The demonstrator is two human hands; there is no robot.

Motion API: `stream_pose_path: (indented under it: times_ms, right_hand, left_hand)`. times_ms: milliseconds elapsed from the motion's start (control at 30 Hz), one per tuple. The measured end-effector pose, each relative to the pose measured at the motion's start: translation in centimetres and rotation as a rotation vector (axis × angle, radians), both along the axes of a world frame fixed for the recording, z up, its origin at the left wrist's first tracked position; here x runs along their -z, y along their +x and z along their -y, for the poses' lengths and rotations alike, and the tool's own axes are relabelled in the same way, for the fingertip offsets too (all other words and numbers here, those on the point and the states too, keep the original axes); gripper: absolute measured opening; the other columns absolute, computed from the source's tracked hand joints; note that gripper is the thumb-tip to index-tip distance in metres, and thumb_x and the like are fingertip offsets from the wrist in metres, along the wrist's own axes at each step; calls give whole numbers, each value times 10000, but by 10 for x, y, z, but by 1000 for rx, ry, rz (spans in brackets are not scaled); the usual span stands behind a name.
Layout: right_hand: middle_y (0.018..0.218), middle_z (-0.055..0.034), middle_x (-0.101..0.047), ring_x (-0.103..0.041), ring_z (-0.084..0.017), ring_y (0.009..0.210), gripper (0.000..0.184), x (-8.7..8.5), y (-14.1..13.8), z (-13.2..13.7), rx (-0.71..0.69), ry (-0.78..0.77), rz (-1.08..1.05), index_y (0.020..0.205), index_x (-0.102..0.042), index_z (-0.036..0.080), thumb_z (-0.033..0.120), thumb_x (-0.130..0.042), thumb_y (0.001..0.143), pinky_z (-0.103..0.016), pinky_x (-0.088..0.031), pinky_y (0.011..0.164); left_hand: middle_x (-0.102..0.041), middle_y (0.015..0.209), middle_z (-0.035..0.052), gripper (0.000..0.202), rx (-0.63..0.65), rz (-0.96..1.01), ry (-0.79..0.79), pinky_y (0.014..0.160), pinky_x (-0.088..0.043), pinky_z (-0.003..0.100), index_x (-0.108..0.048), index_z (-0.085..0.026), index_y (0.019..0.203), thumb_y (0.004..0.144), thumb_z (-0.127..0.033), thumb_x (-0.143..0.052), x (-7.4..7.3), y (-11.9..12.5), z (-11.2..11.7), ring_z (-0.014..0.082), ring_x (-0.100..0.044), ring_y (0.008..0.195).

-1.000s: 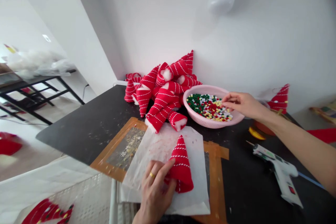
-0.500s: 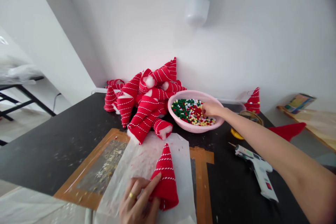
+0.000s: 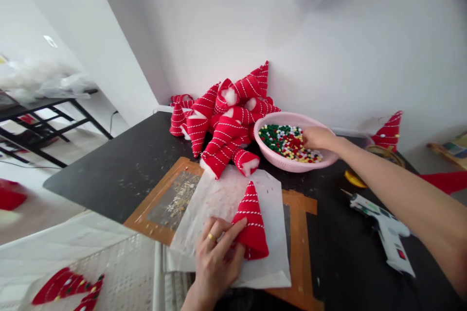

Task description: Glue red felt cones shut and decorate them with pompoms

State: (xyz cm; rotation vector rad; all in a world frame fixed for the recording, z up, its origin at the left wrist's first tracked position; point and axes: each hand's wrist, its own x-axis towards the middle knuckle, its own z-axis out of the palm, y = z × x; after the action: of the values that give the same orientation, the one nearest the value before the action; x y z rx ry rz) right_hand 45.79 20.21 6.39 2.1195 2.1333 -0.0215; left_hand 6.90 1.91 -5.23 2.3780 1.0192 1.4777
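Observation:
My left hand (image 3: 220,252) grips a red fabric cone (image 3: 252,221) with white stitched stripes by its left side, index finger on top and thumb at the lower edge. The cone lies on a sheet of white paper (image 3: 215,204), its tip pointing away from me. My right hand (image 3: 316,138) reaches into a pink plastic basket (image 3: 268,153) of small pompoms (image 3: 279,138) in green, white, red and yellow. Its fingers are curled and closed down among them; the fingertips and anything between them are hidden.
Striped red cones with white stuffing (image 3: 226,138) are piled behind the paper. A white glue gun (image 3: 386,233) lies at right, near a yellow tape roll (image 3: 355,179). A decorated cone (image 3: 388,131) stands at the back right. Below left, a white crate (image 3: 127,265) holds decorated red pieces (image 3: 65,284).
The view has swung left and down, bringing the crate at lower left into sight. My left hand keeps hold of the cone, and my right hand stays in the basket.

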Motion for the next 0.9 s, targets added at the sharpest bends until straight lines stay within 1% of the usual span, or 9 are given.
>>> stream_pose_path:
  times_ms: [67,133,167,200,267,367,433,600,900]
  right_hand:
    - [774,-73,-751,-684,-232,752,85,-18,-12,10,-22,59,-38,742,-735,169,173,-698,819,-306,-472,671]
    - [836,-28,-773,-683,-200,764,124,-33,-35,26,-86,102,-141,838,-762,209,222,-639,855,-274,-454,666]
    - [845,2,-776,-677,-175,745,139,-38,-51,36,-138,110,-219,859,-764,229,258,-629,865,-255,-451,653]
    - [819,-6,-771,-662,-171,713,131,-41,-68,47,-243,119,-421,848,-770,213,247,-643,847,-257,-443,633]
    - [775,-13,-752,-646,-163,682,123,-40,-104,70,-419,38,-642,836,-770,192,224,-652,840,-254,-440,611]
    - [812,1,-744,-647,-139,688,78,-24,-148,96,-569,-66,-713,821,-776,196,188,-702,798,-228,-453,621]
    - [799,0,-738,-653,-143,703,84,-11,-165,103,-635,-107,-729,816,-776,194,174,-695,803,-234,-451,638]
    - [820,-11,-747,-658,-165,744,125,7,-176,102,-696,-124,-677,801,-767,190,137,-654,798,-264,-435,682]
    - [775,-7,-701,-631,-150,707,103,6,-183,108,-747,-153,-624,773,-767,171,156,-676,818,-262,-404,648]
  left_hand:
    - [-598,906,40,492,5,2,-1,770,-520,342,-673,-221,1253,833,12,-568,2,0,0,180,-557,842]
    - [-598,905,41,498,10,2,0,763,-520,344,-670,-222,1259,829,10,-571,3,-1,0,182,-554,839]
    - [-596,900,40,500,10,3,-1,758,-521,345,-669,-221,1262,829,9,-572,3,-1,0,183,-553,834]
    - [-594,894,40,502,9,4,-2,752,-521,345,-668,-222,1265,828,7,-572,3,-1,0,183,-552,829]
    - [-592,883,38,506,3,8,-2,740,-522,342,-665,-225,1270,827,3,-573,3,0,0,184,-553,821]
    - [-596,869,37,497,-5,13,11,719,-526,333,-664,-226,1266,829,-7,-572,3,0,0,182,-557,805]
    - [-601,855,37,474,-4,7,15,703,-527,325,-670,-217,1250,832,-16,-571,2,0,0,179,-557,792]
    - [-615,845,36,454,0,-7,5,689,-528,318,-674,-219,1240,841,-32,-565,0,0,0,172,-560,778]
    - [-615,845,41,452,2,7,7,686,-528,313,-687,-220,1227,835,-28,-570,-1,0,1,170,-558,775]
